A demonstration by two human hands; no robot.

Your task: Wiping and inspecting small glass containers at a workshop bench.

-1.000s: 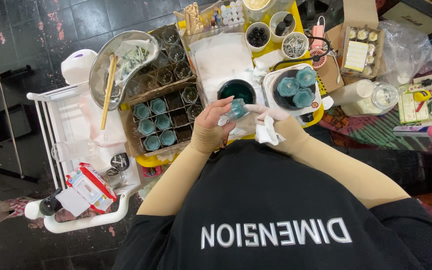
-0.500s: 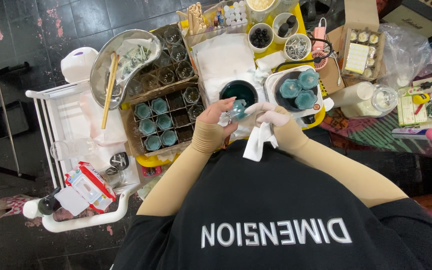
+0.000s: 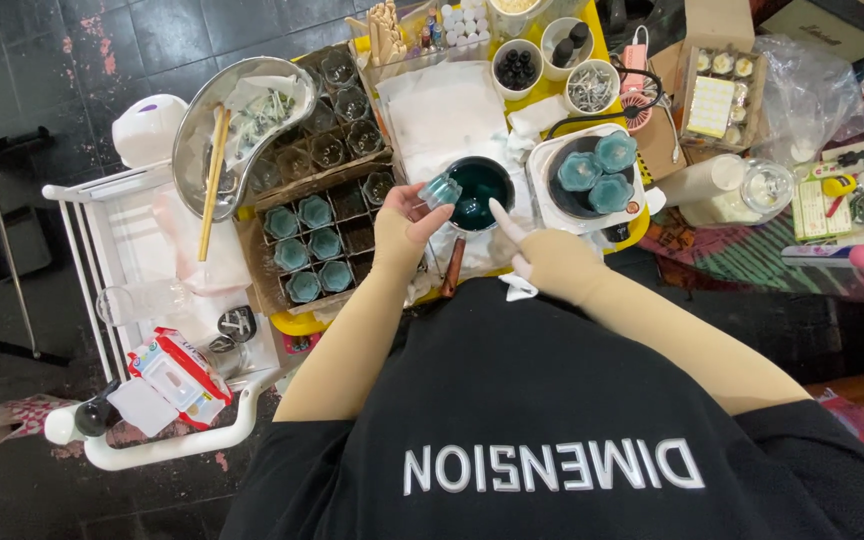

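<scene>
My left hand [image 3: 404, 222] pinches a small teal glass jar [image 3: 439, 191] beside the dark pot [image 3: 479, 190] of teal liquid; my right hand [image 3: 542, 258] grips a white cloth [image 3: 518, 288], forefinger extended.

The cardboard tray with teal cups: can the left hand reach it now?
Probably yes. The cardboard tray lies just beside the left hand, and nothing stands between them. But this hand already holds a small teal cup, so its grip is occupied.
</scene>
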